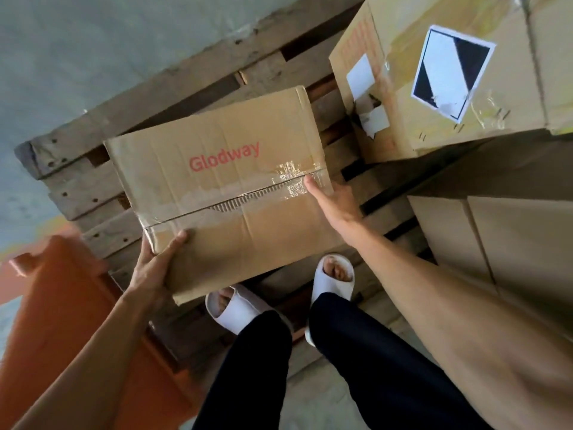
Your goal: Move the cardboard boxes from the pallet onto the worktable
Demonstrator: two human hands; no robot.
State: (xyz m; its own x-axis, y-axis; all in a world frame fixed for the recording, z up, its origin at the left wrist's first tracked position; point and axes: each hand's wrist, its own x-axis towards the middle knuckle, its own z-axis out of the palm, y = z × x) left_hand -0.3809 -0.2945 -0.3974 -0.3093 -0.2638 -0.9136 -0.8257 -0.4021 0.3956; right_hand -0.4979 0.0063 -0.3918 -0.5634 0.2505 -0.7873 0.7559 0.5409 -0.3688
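The cardboard box (229,193) printed "Glodway" in red sat near the centre of the view, carried between both hands above the wooden pallet (148,97). Its top seam ran across it from about 8 o'clock to 2 o'clock, covered in torn clear tape, with a strip of corrugation showing midway along the slit.

The left hand (155,265) grasped the box at its 8 o'clock corner, thumb lying on the top face and the fingers hidden beneath the edge. The right hand (330,200) gripped the side at 3 o'clock, thumb pressed onto the crinkled tape at the seam's end, the other fingers out of sight down the far side. Both forearms were bare.

The pallet's weathered planks spread from 9 o'clock round to 12 o'clock behind the box. At 1 o'clock stood a large carton (449,72) bearing a black-and-white diamond label (451,72) and torn white stickers on its side. At 3 o'clock a second stacked carton (496,243) rose beside the right forearm.

Below the box, at 6 o'clock, two feet in white open-toed slippers (335,274) stood on the pallet boards, legs in dark trousers (356,352). An orange object (62,305), blurred, filled the 8 o'clock corner, and grey floor (62,41) lay toward 10 o'clock.
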